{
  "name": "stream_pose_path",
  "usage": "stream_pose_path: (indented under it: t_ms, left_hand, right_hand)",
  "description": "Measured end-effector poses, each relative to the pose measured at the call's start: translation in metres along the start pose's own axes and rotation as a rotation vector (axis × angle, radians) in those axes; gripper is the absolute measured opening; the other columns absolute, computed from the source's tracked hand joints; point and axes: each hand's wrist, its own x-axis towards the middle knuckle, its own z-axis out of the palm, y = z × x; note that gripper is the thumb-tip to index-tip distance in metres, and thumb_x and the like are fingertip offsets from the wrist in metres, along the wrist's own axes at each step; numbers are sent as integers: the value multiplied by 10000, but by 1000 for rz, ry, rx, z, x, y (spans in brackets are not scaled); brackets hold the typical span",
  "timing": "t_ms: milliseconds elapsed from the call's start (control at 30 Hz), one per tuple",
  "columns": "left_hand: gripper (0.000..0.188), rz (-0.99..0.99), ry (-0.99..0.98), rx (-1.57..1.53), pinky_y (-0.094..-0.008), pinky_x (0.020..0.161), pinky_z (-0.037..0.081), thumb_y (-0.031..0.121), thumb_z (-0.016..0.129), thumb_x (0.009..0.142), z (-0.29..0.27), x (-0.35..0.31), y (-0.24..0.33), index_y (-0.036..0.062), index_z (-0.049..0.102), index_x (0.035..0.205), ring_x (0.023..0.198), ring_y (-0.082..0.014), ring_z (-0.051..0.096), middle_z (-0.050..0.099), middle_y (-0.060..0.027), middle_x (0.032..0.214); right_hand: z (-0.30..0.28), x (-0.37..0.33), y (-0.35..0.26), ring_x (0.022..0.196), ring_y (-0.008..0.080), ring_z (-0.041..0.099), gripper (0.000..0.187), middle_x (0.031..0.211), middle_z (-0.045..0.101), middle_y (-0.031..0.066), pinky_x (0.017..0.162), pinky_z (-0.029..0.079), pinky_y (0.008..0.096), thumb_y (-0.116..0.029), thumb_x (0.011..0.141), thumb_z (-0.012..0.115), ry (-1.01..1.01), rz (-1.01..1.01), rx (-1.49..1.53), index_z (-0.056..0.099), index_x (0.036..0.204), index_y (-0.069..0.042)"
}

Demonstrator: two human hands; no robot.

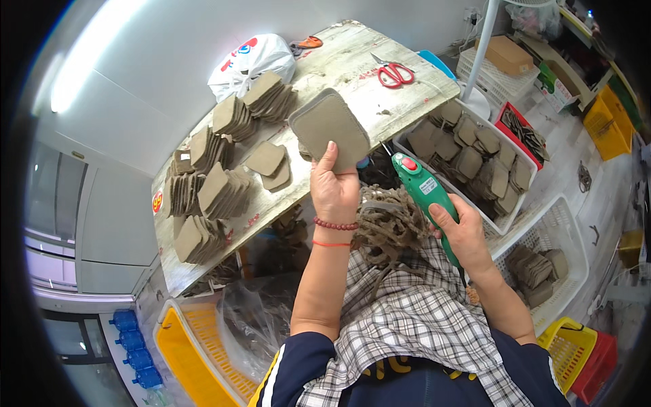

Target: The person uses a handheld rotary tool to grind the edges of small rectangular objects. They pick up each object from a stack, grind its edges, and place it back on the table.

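Observation:
My left hand (333, 186) is closed on a brown, rounded-square fabric pad (332, 125), thumb on its face and fingers hidden beneath. The pad is held over the table's near edge. In my right hand (462, 234) is a green hand-held electric tool (428, 193) with a red button. Its thin metal tip points up and left, apart from the pad. A tangle of brown strips (390, 217) lies on my checked apron (413, 305) between my forearms. Left of the pad, two loose pads (268, 161) and several stacks of pads (224, 190) sit on the table.
The worn whitish table (339, 68) holds red-handled scissors (393, 73) and a white plastic bag (254, 64). On my right stand a white bin of pads (498, 224), a white basket (576, 264) and a red box (519, 136). A yellow basket (203, 353) stands lower left.

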Motion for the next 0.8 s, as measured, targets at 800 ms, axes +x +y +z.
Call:
stream_pose_path:
  t_ms: [800]
  left_hand:
    - [393,-266,-45,86,-401,1025,443,-8,552,923,-17,-46,-51,36,433,1295,1157,-232,543,551,-92,1250]
  right_hand:
    - [-12,-6,-4,578,60,514,398,687,578,6,537,430,215,-375,893,663,90,-34,3,615,977,11]
